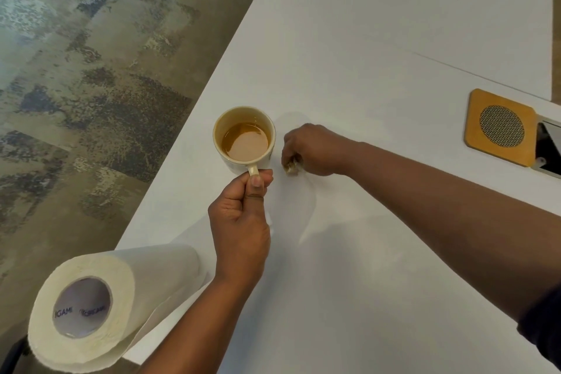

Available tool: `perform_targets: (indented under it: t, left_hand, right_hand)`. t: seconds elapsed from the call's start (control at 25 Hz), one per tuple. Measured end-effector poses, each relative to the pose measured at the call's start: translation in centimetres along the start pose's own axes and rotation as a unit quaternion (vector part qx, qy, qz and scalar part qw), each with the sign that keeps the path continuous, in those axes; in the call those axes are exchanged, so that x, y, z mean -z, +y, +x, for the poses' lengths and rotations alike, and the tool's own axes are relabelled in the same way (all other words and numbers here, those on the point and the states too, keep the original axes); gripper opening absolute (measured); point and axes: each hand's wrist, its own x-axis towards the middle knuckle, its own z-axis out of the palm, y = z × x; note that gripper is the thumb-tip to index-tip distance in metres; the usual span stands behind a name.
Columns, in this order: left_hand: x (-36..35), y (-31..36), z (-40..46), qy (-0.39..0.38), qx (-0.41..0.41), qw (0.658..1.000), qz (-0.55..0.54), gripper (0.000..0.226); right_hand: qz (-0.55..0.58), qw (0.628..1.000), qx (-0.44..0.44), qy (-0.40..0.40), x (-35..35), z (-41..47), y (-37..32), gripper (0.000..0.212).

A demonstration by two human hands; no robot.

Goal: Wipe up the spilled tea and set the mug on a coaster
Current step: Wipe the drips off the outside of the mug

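head view: one frame, looking down at both hands
left fingers (256,181): thumb and curled fingers pinch the mug handle; nothing else held
left hand (239,222): at 6 o'clock of the mug, wrist running back toward the roll
right fingers (287,158): curled tight round a small tea-stained paper wad (292,167), pressing it on the surface; not spread
right hand (312,150): at 3 o'clock of the mug, just beside it, not touching it
mug (244,140): upright, about half full of tea, near the left edge of the surface; can't tell if it is lifted or resting
spill: faint wet sheen (306,200) on the surface, from 3 round to 5 o'clock of the mug, trailing toward the viewer
surface (364,39): white
coaster (501,127): wooden square with mesh disc, at 3 o'clock, well apart from the mug
paper roll (82,307): lying on its side at 7 o'clock, loose sheet trailing
step in hand (judgement): wiping beside the mug while it is steadied
how to do it well: keep the mug level so no more slops out; drag the wad through the whole sheen toward 5 o'clock; wad looks soaked, so tear a fresh sheet if streaks stay; check under the mug base before carrying it to the coaster
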Motion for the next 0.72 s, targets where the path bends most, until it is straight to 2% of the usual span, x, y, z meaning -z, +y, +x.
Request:
perform_targets:
  t: [0.08, 0.12, 0.16, 0.2, 0.24, 0.28, 0.52, 0.72]
  left_hand:
    - [0.2, 0.1, -0.2, -0.004, 0.0, 1.0, -0.006, 0.018]
    - [0.3, 0.1, -0.3, -0.004, -0.001, 1.0, -0.009, 0.018]
    - [0.3, 0.1, -0.4, -0.003, -0.001, 1.0, -0.009, 0.02]
    - [0.3, 0.1, -0.4, -0.002, -0.002, 1.0, -0.01, 0.023]
    - [0.4, 0.1, -0.5, -0.001, -0.003, 1.0, -0.012, 0.027]
    - [0.4, 0.1, -0.5, 0.0, -0.004, 1.0, -0.013, 0.03]
    - [0.6, -0.1, -0.4, -0.002, -0.011, 1.0, -0.017, 0.026]
    - [0.7, -0.3, -0.6, -0.005, -0.012, 1.0, -0.019, 0.029]
  right_hand:
    - [0.161, 0.986, -0.044, 0.012, -0.2, -1.7, 0.8, 0.037]
    - [0.292, 0.951, -0.081, 0.057, -0.3, -2.5, 1.2, 0.033]
    - [0.418, 0.894, -0.111, 0.119, -0.4, -3.2, 1.7, 0.03]
    - [0.503, 0.838, -0.133, 0.167, -0.6, -3.8, 2.1, 0.029]
    - [0.543, 0.802, -0.152, 0.195, -0.8, -4.1, 2.3, 0.027]
    - [0.554, 0.787, -0.17, 0.211, -1.1, -4.3, 2.3, 0.026]
    - [0.502, 0.763, -0.241, 0.327, -1.4, -2.6, 3.1, 0.02]
    - [0.486, 0.769, -0.26, 0.323, -1.3, -1.8, 3.9, 0.014]
